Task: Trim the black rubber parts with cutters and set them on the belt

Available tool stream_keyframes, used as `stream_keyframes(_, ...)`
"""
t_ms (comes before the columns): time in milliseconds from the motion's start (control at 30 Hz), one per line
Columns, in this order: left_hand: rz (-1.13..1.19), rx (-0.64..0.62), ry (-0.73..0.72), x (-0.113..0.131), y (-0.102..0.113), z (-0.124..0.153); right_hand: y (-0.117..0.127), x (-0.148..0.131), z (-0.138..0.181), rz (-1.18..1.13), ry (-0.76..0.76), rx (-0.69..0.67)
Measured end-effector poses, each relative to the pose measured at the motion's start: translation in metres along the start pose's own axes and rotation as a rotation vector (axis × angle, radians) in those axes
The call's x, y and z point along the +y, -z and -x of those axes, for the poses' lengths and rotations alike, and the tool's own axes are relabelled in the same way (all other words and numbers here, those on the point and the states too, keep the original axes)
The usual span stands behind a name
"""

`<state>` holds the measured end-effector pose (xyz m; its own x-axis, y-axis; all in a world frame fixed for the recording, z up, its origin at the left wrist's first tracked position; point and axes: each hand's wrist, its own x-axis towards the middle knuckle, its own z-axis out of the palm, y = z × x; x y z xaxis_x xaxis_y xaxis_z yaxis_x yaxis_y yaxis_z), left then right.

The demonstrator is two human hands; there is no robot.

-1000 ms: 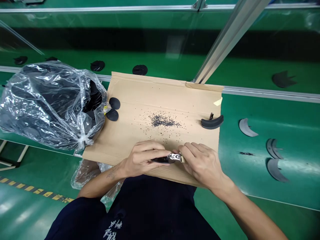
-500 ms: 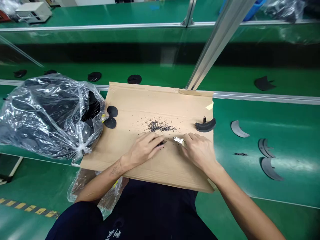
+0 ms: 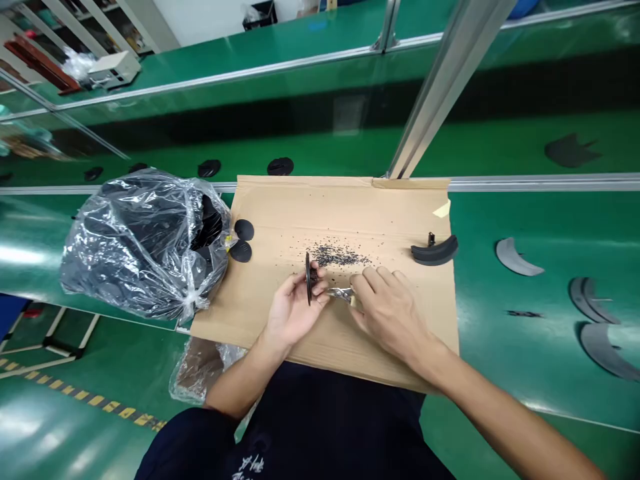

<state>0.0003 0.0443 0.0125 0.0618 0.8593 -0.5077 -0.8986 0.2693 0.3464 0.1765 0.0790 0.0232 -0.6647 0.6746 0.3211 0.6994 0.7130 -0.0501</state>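
Note:
My left hand (image 3: 293,310) is turned palm up and grips a black plastic disc (image 3: 309,279), seen edge-on, with small projections on its right side. Closed around the handles of a pair of cutting pliers (image 3: 341,293) is my right hand (image 3: 390,310); the metal jaws point left, close to my left fingers. Whether the jaws touch the disc I cannot tell. Just beyond both hands, small black plastic bits (image 3: 337,255) lie scattered over the cardboard sheet (image 3: 280,207).
A clear plastic bag (image 3: 145,247) of black parts stands left, beside two black discs (image 3: 243,231). Curved black pieces (image 3: 435,251) lie at the cardboard's right edge, and grey curved parts (image 3: 520,257) on the green bench (image 3: 480,333). A metal post (image 3: 435,93) rises behind.
My left hand has turned palm up and raised the disc on edge. The pliers stay in my right hand, jaws near the left fingers. The camera view has shifted.

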Motion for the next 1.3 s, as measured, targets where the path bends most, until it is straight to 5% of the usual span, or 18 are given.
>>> stream_keyframes(400, 0.044, 0.058, 0.056, -0.012, -0.006, 0.013, -0.002, -0.007, -0.004, 0.104, 0.016, 0.072)
stream_keyframes(833, -0.066, 0.167, -0.002, -0.019, 0.002, 0.011, -0.002, 0.002, 0.0, 0.059, -0.013, -0.204)
stream_keyframes(967, -0.165, 0.243, -0.102, -0.018, 0.006, 0.006, -0.007, 0.013, 0.009, 0.082, -0.106, -0.216)
stream_keyframes(1167, -0.508, 0.059, -0.247, -0.027, 0.008, -0.005, -0.004, 0.017, 0.014, 0.121, -0.143, -0.191)
stream_keyframes(1300, -0.575, 0.083, -0.388, -0.023, 0.011, -0.016, -0.004, 0.025, 0.022, 0.117, -0.16, -0.178)
